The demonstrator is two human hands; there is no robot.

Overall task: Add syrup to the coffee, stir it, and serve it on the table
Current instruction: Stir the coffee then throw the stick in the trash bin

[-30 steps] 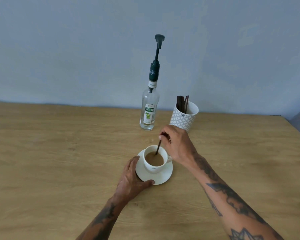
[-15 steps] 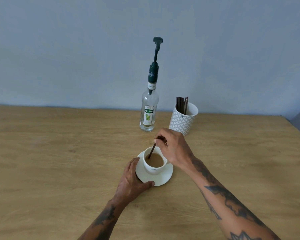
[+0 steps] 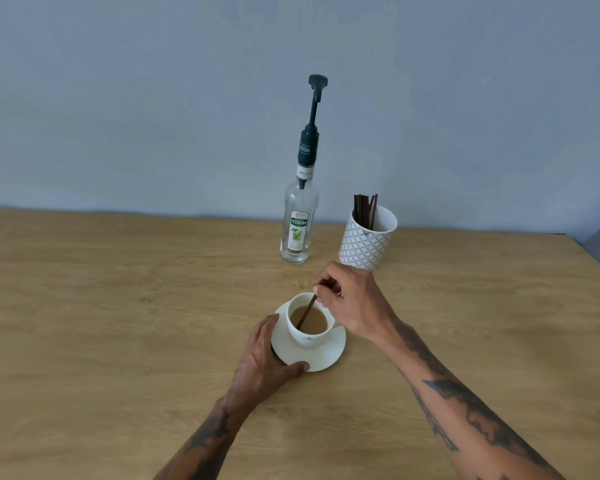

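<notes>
A white cup (image 3: pixel 309 336) of light brown coffee stands on a white saucer (image 3: pixel 326 356) on the wooden table (image 3: pixel 118 306). My right hand (image 3: pixel 352 306) pinches a thin dark stir stick (image 3: pixel 307 311) whose lower end dips into the coffee at the cup's left side. My left hand (image 3: pixel 262 365) holds the saucer's left rim, thumb at the front edge. Behind the cup stands a clear syrup bottle (image 3: pixel 298 223) with a tall dark green pump.
A white patterned pot (image 3: pixel 366 242) holding several dark stir sticks stands right of the bottle, just behind my right hand. A grey-blue wall backs the table. The table's right edge runs diagonally at far right.
The stir stick's tip has swung from the cup's middle to its left side as my right hand shifted a little left. My left hand stays on the saucer.
</notes>
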